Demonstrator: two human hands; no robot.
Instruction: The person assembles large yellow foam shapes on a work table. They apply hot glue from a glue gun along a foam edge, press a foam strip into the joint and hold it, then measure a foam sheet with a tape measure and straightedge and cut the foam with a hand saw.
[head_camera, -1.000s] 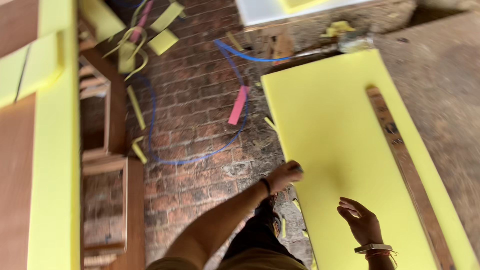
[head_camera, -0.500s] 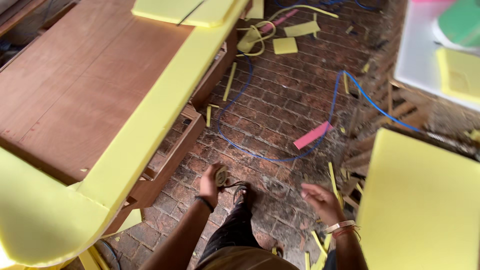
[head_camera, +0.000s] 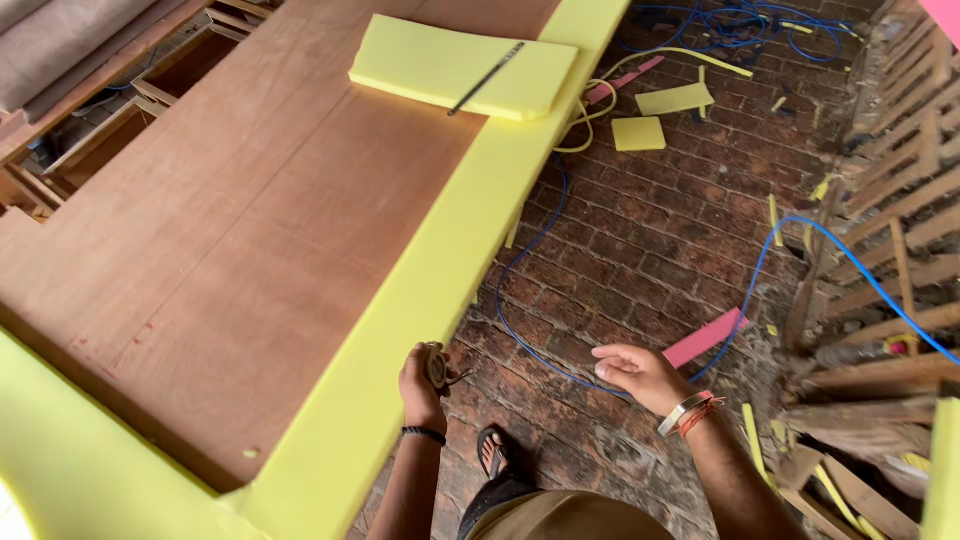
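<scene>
head cam | looks steeply down | close over wooden board (head_camera: 250, 230), brick floor (head_camera: 650, 250)

Bright, even daylight; soft shadows. Sharp at centre, with slight blur and wide-angle stretch toward eleven and five o'clock.

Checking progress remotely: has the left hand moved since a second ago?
Yes. The left hand, earlier on the flat foam sheet, is now beside the long yellow foam strip edging the wooden board.
</scene>
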